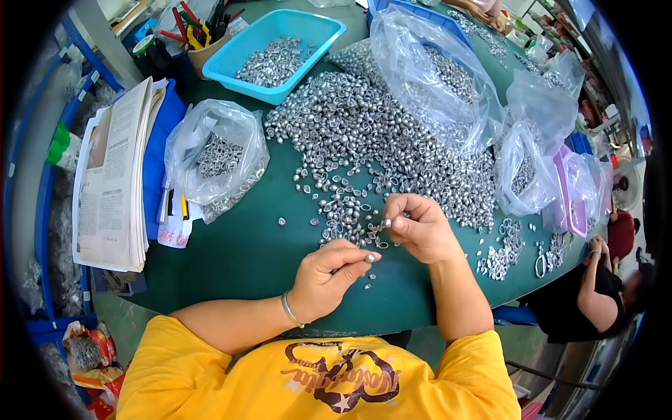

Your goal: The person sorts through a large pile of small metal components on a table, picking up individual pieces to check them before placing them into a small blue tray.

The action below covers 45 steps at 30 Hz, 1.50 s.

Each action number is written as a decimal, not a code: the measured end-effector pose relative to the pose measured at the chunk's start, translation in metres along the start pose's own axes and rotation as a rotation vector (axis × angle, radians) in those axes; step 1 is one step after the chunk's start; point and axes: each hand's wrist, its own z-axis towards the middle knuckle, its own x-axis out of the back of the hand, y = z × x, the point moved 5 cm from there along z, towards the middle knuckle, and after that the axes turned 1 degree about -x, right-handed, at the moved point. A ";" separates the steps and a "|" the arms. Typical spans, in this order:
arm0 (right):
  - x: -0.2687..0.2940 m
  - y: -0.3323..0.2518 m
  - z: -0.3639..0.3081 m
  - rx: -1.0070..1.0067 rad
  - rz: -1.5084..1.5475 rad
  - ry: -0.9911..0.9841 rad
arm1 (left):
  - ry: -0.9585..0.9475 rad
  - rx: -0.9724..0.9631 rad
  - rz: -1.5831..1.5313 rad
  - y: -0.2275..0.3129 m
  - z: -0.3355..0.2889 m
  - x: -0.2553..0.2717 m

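Pinching one silver piece [369, 258] [387, 223] each, two hands [318, 280] [423, 234] are above one green table [238, 262]

Stack of printed papers [112, 182] stands against a blue bin [166, 140] on its right. Beyond the stack: tan pot [206, 59] holding red-handled pliers [180, 25]. Left of the stack: blue rack [56, 325]. Far right of the stack: person in black clothing [595, 301].
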 end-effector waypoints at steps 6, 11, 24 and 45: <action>-0.001 0.000 0.001 -0.020 0.313 -0.056 | 0.026 0.432 -0.672 -0.015 -0.005 -0.006; 0.011 -0.006 0.003 -0.126 0.150 0.098 | 0.080 0.510 -0.795 -0.019 0.000 -0.002; 0.000 -0.001 -0.008 0.029 -0.827 0.001 | -0.138 0.771 -0.865 -0.024 -0.023 -0.027; -0.023 -0.010 0.021 0.216 -1.352 0.197 | -0.212 0.864 -0.992 -0.032 -0.026 -0.029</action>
